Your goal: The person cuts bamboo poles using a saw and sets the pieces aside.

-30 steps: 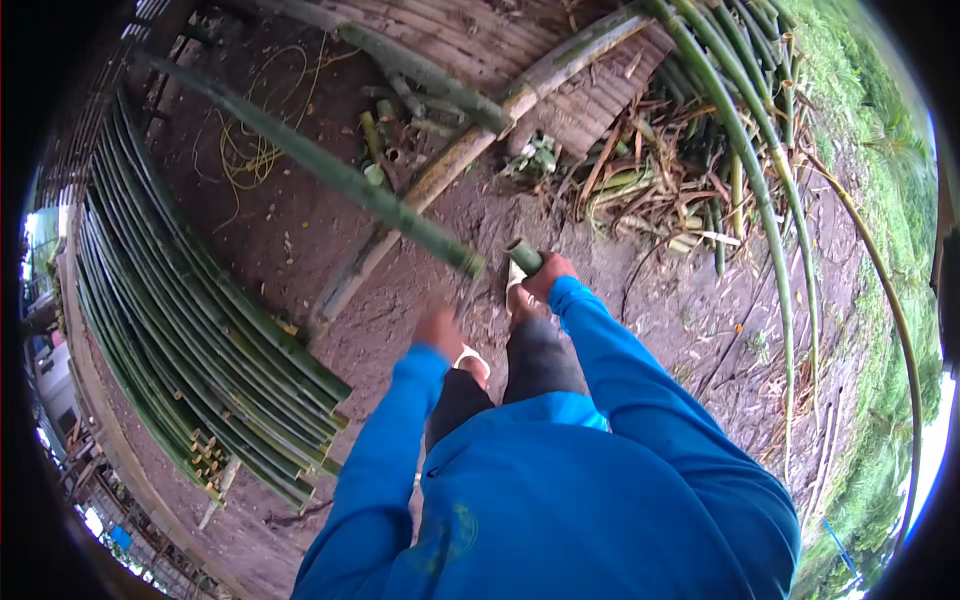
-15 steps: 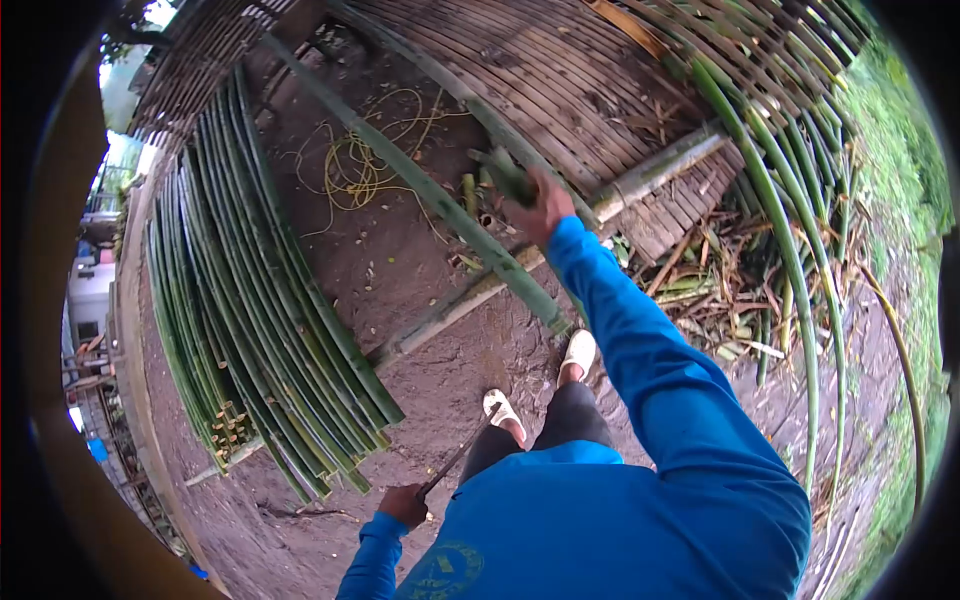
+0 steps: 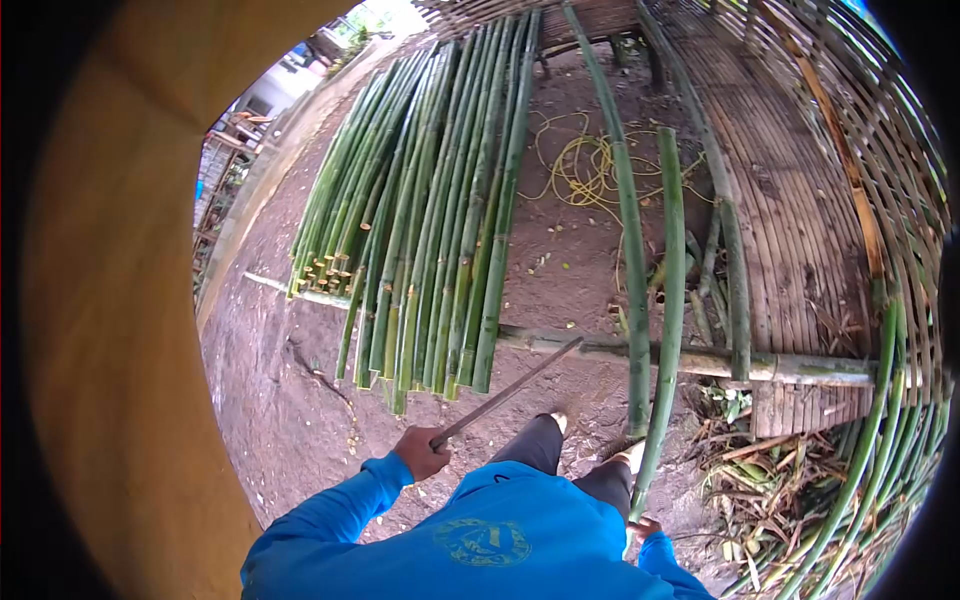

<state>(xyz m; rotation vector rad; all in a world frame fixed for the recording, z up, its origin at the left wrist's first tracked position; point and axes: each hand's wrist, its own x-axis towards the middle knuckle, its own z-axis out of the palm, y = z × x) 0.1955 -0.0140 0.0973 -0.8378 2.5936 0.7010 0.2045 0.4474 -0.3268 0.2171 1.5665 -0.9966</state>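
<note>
My left hand (image 3: 422, 453) is closed around the handle of a machete (image 3: 512, 392). Its long narrow blade slants up and forward over the ground. Low beside my right leg, my right hand (image 3: 648, 527) holds the near end of a green bamboo pole (image 3: 673, 270); part of the hand is hidden. This pole points away from me, above the crossbar log. Just left of it, a second green bamboo pole (image 3: 627, 220) rests across the log (image 3: 590, 347), its near end by my foot.
Many cut bamboo poles (image 3: 440, 240) lie side by side at the left. Yellow rope (image 3: 585, 168) is tangled on the dirt ahead. A slatted bamboo platform (image 3: 775, 230) stands at the right. Bamboo scraps (image 3: 765, 465) and more bamboo stems (image 3: 860, 470) lie at the lower right.
My right hand has drawn back from far forward to beside my leg, with the bamboo pole in it. The view has swung left. My left hand still grips the machete.
</note>
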